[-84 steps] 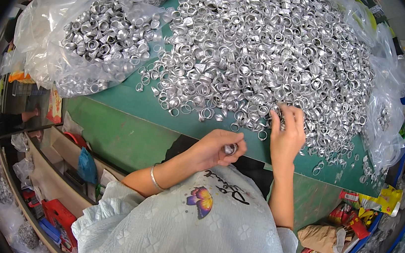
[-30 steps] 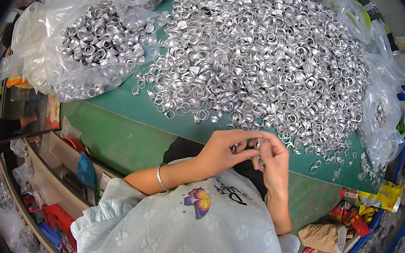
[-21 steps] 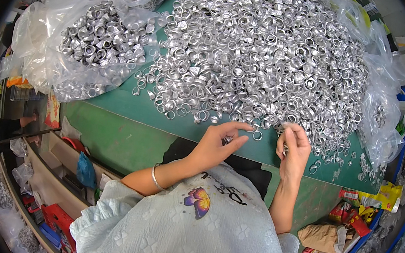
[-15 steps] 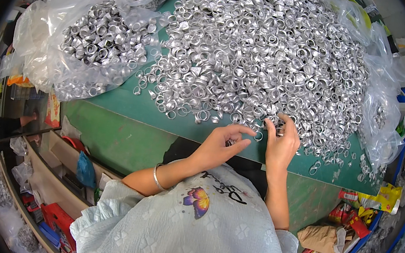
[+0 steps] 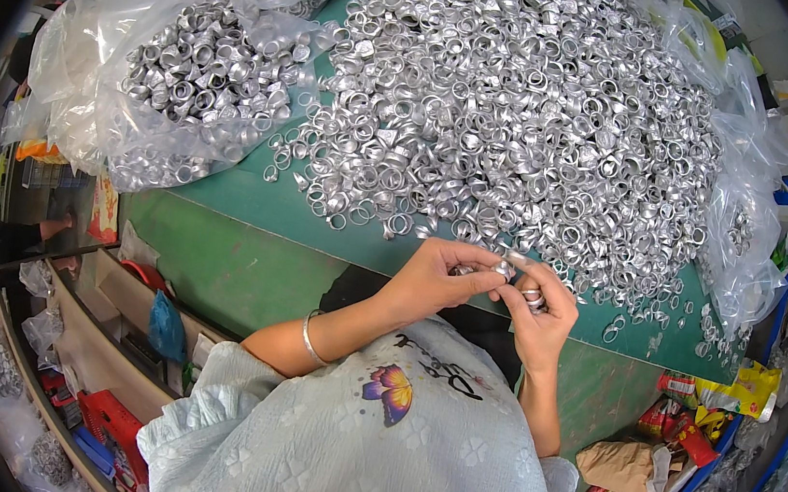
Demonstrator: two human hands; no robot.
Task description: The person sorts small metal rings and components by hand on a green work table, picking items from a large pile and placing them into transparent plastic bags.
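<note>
At table edge [image 5: 246, 263]: left hand [image 5: 434, 280], right hand [image 5: 537, 316] pinching metal rings [image 5: 506, 270] between fingertips.

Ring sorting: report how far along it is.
Done: a clear bag at the left holds many silver rings. In hand: the left hand and right hand meet over a few rings at the table edge. Left: a large loose pile covers the green table.

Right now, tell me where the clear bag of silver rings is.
In the head view, the clear bag of silver rings lies at the upper left on the green table, just left of the big loose heap of rings and far from both hands.
</note>
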